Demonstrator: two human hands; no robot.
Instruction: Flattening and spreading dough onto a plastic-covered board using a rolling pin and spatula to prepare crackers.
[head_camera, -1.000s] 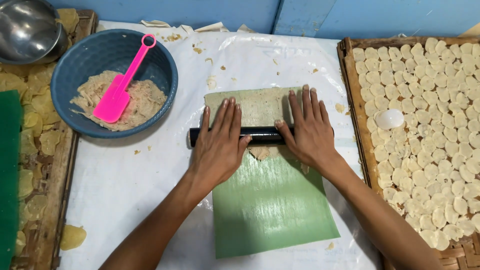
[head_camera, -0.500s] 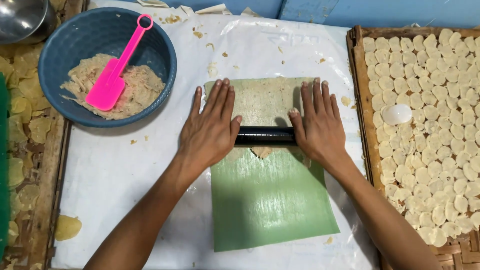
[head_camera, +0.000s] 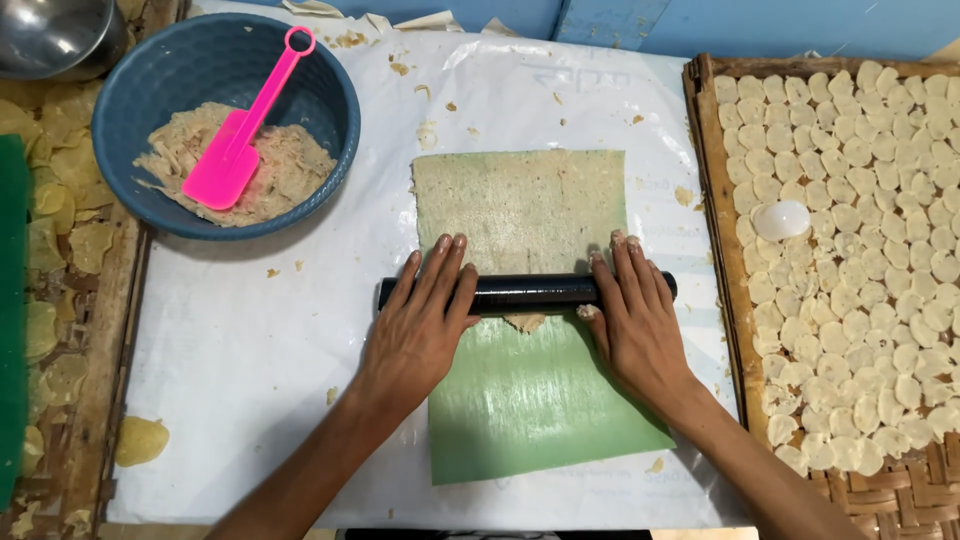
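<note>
Item 1: black rolling pin (head_camera: 530, 292), lying crosswise on green sheet (head_camera: 540, 400) at mid-table, w/ thin beige dough layer (head_camera: 520, 210) spread over sheet's far half. Left hand (head_camera: 425, 325) flat, palm down, fingers out straight over pin's left end; right hand (head_camera: 630, 315) same on right end; neither clenched, both pressing on top, not wrapped round it. Small dough tongue shows just under pin at centre. Item 2: blue round bowl (head_camera: 330, 110), far left, holds lumpy beige dough mass (head_camera: 290, 165) + pink spatula (head_camera: 240, 150) leaning on rim, blade in dough. Item 3: woven tray (head_camera: 720, 250), right side, filled w/ rows of small pale dough discs (head_camera: 860, 200); one white round cutter-like obj (head_camera: 782, 218) lying among them. Item 4: metal bowl (head_camera: 50, 35), far-left corner, contents not visible. Item 5: wooden tray (head_camera: 100, 380), left edge, w/ yellowish chips (head_camera: 60, 200). All on white plastic sheet (head_camera: 250, 350)
</note>
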